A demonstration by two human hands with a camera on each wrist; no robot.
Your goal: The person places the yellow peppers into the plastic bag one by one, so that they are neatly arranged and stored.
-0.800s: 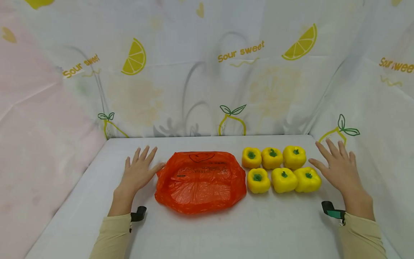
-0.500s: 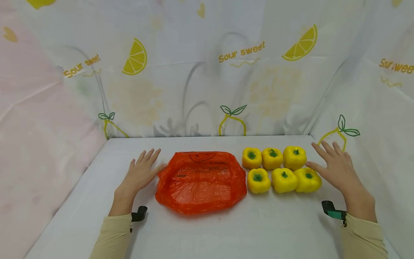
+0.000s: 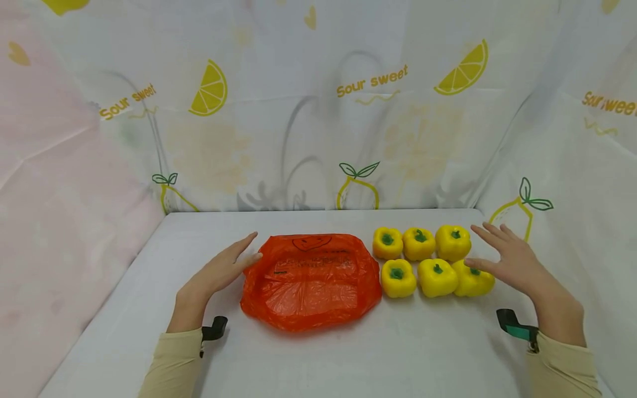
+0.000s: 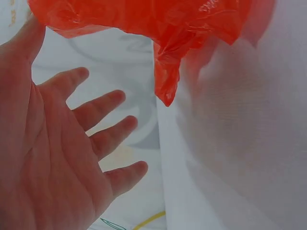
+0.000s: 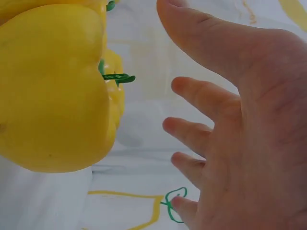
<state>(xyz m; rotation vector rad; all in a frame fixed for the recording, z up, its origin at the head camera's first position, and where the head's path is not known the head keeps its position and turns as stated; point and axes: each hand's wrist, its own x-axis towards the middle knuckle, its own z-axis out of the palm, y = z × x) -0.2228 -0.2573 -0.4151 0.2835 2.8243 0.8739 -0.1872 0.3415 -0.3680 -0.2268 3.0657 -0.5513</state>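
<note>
A red plastic bag (image 3: 311, 287) with dark print lies crumpled in the middle of the white table. My left hand (image 3: 216, 273) is at its left side, thumb overlapping the bag's edge; in the left wrist view the fingers (image 4: 103, 108) are spread and a twisted corner of the bag (image 4: 168, 76) hangs beside them. Right of the bag stand several yellow bell peppers with green stems in two rows. My right hand (image 3: 517, 268) hovers by the rightmost front pepper (image 3: 473, 282), its thumb tip overlapping it in the head view. Relaxed fingers hold nothing in the right wrist view.
The white table (image 3: 348, 359) is bounded at the back and sides by hanging cloth (image 3: 318, 138) printed with lemons and lettering. Peppers in the front row (image 3: 398, 278) and back row (image 3: 387, 243) sit close together, next to the bag's right edge.
Both hands have moved inward: the left toward the bag, turning its palm to face it, the right leftward over the nearest pepper. Bag and peppers stay essentially in place.
</note>
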